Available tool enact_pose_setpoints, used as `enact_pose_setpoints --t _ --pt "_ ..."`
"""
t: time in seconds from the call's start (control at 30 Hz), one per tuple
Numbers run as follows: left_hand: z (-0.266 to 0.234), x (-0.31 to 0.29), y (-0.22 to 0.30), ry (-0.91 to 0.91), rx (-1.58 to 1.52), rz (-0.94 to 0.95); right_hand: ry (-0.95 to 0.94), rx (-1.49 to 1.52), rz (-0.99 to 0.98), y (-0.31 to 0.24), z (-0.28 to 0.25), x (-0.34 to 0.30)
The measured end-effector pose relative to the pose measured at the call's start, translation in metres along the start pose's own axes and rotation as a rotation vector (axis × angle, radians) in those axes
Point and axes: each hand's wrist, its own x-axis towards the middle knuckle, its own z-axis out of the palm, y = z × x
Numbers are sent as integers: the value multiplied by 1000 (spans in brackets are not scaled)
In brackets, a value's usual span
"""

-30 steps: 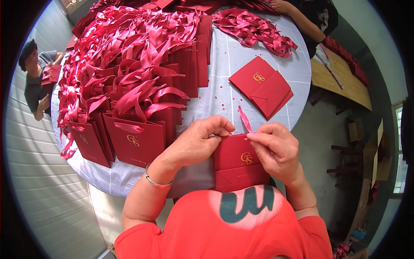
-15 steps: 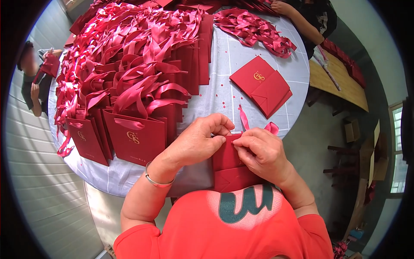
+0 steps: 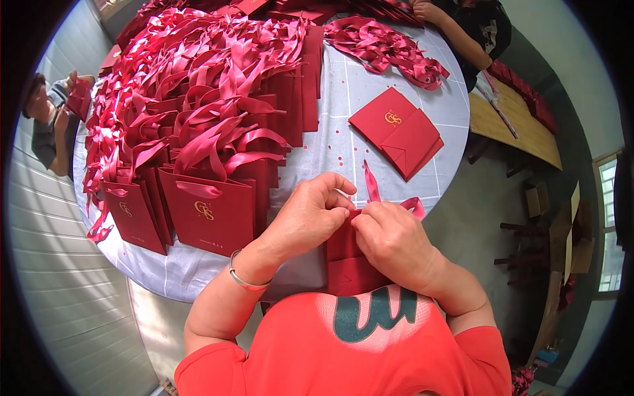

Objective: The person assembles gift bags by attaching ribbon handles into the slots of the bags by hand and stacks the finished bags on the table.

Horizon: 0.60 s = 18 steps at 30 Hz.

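Observation:
Close to my body lies a flat red paper gift bag (image 3: 343, 267), its top edge pointing away from me. At that edge's left corner my left hand (image 3: 314, 212) is closed, thumb and curled fingers pinching the paper. My right hand (image 3: 396, 239) is closed beside it over the bag's top; its fingertips press together, and what they hold is hidden. A pink-red satin ribbon (image 3: 372, 183) sticks up past the bag's top edge, and a ribbon loop (image 3: 415, 207) shows behind my right knuckles.
Upright red bags with ribbon handles (image 3: 208, 211) crowd the table's left. Flat bags (image 3: 396, 132) lie ahead to the right, below a ribbon heap (image 3: 389, 53). Red paper dots dot the white tablecloth (image 3: 330, 79). Two other people (image 3: 479, 33) are at the table's far right and left.
My right hand has shifted slightly left, and its fingers have turned down over the bag's top edge. The ribbon loop behind it stands out more. My left hand stays nearly in place.

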Motion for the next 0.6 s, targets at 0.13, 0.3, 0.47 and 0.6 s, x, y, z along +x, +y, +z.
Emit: enact_pose_setpoints --t 0.13,0.3,0.47,0.6 --pt "0 -1 -1 53 45 -30 -107 41 5 2 4 7" --pt "5 4 -3 96 102 -33 -101 -230 21 -21 10 0" --pt "0 6 -16 153 20 -20 -247 185 183 3 17 14" --pt "-16 6 -27 166 -38 -15 6 1 88 -23 58 10"
